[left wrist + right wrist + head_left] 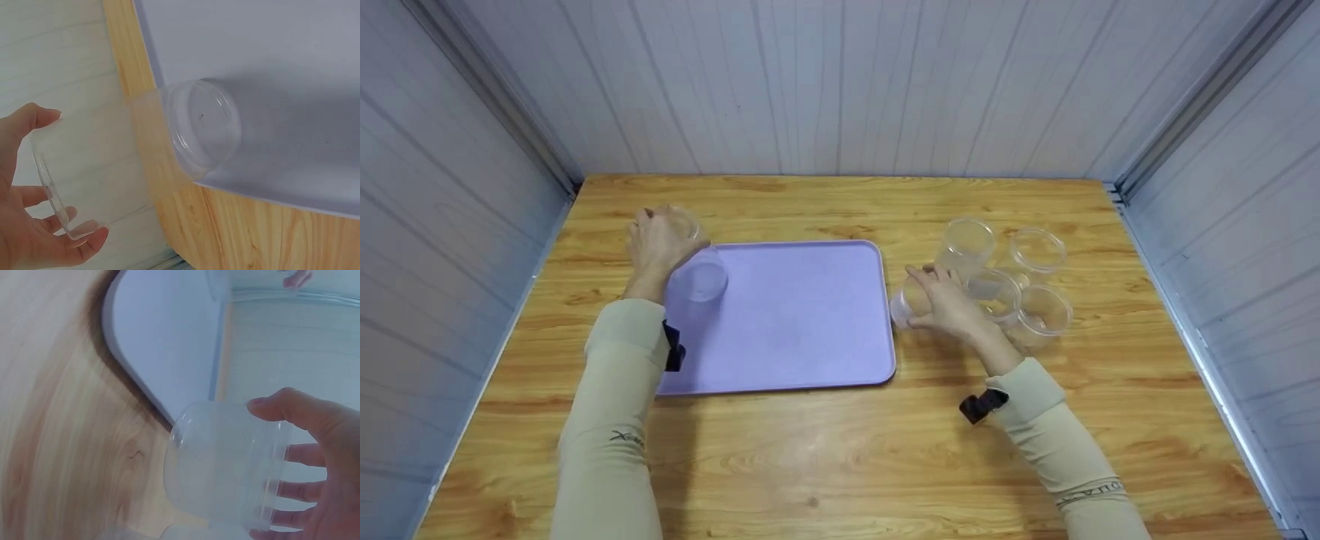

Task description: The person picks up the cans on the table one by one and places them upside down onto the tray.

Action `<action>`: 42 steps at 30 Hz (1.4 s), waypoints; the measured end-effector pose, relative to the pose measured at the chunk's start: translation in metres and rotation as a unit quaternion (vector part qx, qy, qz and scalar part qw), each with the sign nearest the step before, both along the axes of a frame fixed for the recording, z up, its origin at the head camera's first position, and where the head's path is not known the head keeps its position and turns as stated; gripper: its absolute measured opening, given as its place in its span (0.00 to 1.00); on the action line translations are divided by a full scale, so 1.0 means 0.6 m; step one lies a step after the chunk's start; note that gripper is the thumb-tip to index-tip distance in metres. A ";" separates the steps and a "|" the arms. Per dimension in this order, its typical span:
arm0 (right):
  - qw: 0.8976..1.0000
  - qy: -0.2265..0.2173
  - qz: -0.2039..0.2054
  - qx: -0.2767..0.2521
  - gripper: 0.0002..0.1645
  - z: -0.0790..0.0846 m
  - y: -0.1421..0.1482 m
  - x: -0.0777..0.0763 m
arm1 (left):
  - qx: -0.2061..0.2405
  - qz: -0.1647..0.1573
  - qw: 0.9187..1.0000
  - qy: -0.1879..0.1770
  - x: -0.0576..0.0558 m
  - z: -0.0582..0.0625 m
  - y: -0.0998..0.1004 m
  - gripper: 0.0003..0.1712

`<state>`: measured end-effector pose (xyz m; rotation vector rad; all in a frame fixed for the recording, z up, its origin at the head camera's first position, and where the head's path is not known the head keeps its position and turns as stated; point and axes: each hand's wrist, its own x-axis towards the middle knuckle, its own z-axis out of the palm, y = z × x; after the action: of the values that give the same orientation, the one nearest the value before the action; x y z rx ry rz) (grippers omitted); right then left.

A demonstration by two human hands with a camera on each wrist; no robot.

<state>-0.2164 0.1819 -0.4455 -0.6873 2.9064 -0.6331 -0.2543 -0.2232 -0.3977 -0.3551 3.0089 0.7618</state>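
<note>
My left hand (658, 247) grips a clear plastic jar (95, 163) round its rim end, over the far left corner of a purple tray (787, 315). The jar's round base points at the tray; whether it touches cannot be told. Just past the tray's right edge, my right hand (949, 306) holds another clear jar (225, 464) by its rim end, thumb on one side and fingers on the other. This jar is tilted, its base toward the tray. Several more clear jars stand close beside the right hand, among them one behind it (967, 244).
A wooden table (810, 465) carries everything, with pale panelled walls (840, 90) at the back and both sides. To the right of the right hand, a jar (1039, 250) stands farther back and another (1044, 311) nearer.
</note>
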 end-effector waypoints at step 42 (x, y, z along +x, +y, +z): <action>0.954 0.042 -0.099 -0.279 0.48 0.002 -0.009 0.046 | -0.032 -0.017 0.998 -0.058 -0.030 0.004 0.006 0.55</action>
<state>-0.1888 0.1763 -0.4442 -0.4702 2.8952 -1.5187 -0.2723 -0.2196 -0.3951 -0.3375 2.9279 0.6225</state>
